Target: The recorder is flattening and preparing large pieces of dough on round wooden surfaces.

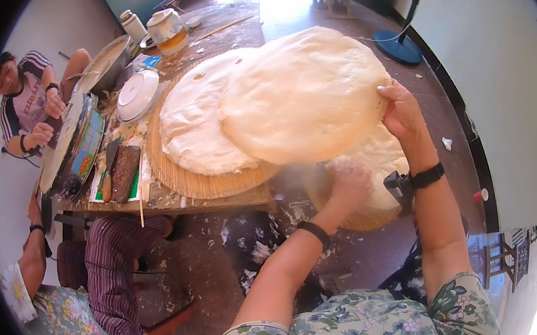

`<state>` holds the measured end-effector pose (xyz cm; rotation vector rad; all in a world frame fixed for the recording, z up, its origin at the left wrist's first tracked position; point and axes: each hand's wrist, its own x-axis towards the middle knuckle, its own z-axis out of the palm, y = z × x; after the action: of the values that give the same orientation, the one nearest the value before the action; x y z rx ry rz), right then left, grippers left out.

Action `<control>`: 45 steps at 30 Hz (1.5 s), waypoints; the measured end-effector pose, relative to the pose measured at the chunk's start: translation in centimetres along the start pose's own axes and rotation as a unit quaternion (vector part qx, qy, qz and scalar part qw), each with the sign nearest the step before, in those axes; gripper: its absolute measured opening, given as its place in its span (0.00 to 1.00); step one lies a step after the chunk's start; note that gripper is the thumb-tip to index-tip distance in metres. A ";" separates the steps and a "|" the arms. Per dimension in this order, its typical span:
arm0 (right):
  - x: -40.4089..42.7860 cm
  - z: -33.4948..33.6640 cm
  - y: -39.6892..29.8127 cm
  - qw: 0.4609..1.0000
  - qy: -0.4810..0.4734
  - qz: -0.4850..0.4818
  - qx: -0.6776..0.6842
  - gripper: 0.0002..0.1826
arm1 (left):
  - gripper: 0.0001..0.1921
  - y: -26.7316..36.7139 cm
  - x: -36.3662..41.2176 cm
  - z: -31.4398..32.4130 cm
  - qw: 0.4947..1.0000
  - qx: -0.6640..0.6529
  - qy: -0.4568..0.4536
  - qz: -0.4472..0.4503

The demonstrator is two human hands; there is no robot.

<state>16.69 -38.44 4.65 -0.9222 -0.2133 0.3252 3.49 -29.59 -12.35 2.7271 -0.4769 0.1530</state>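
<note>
A large thin round flatbread (305, 98) is raised, its right edge pinched between the thumb and fingers of my right hand (400, 105). Its left part overlaps a stack of pale flatbreads (199, 121) on a round woven straw mat (198, 184) at the table's edge. Below the raised sheet, my left hand (350, 183) is blurred over another pale flatbread (382, 155), which lies on a second straw mat (373, 220). The fingers of my left hand are too blurred to tell whether they hold anything.
On the wooden table (245, 197) are an upturned white plate (137, 95), a scraper (109, 170), a thin stick (142, 193), a lidded jar (167, 32) and a large metal bowl (107, 65). Two people work at a round griddle (62, 141) on the left. A blue fan base (398, 47) stands beyond.
</note>
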 end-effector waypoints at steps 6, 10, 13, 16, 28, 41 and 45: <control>-7.1 -9.3 -6.0 0.998 0.039 -0.037 -0.014 0.25 | 0.19 -1.8 0.7 -0.6 0.973 0.042 -0.198 -0.109; -10.2 -18.4 -5.6 0.997 0.064 -0.011 0.029 0.25 | 0.15 -6.4 1.0 2.5 0.909 -0.207 0.244 -0.265; -12.1 -24.0 -3.6 0.990 0.137 0.010 0.029 0.23 | 0.15 -6.0 1.3 1.1 0.877 -0.315 0.268 -0.243; -11.8 -26.2 -0.8 0.981 0.187 0.056 -0.017 0.21 | 0.14 -8.1 1.6 1.7 0.812 -0.444 0.239 -0.294; -11.7 -28.2 1.1 0.965 0.245 0.092 -0.011 0.18 | 0.16 -7.4 2.2 0.9 0.713 -0.584 0.181 -0.343; -11.3 -25.9 2.0 0.911 0.310 0.173 -0.209 0.18 | 0.19 -9.5 2.4 2.0 0.685 -0.596 0.186 -0.376; -11.9 -24.5 1.2 0.868 0.347 0.195 -0.296 0.19 | 0.22 -8.5 2.9 2.3 0.694 -0.594 0.175 -0.367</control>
<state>13.15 -60.37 -11.25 -1.6385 0.5857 0.2810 9.30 -23.89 -16.82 1.3435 0.5183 0.0856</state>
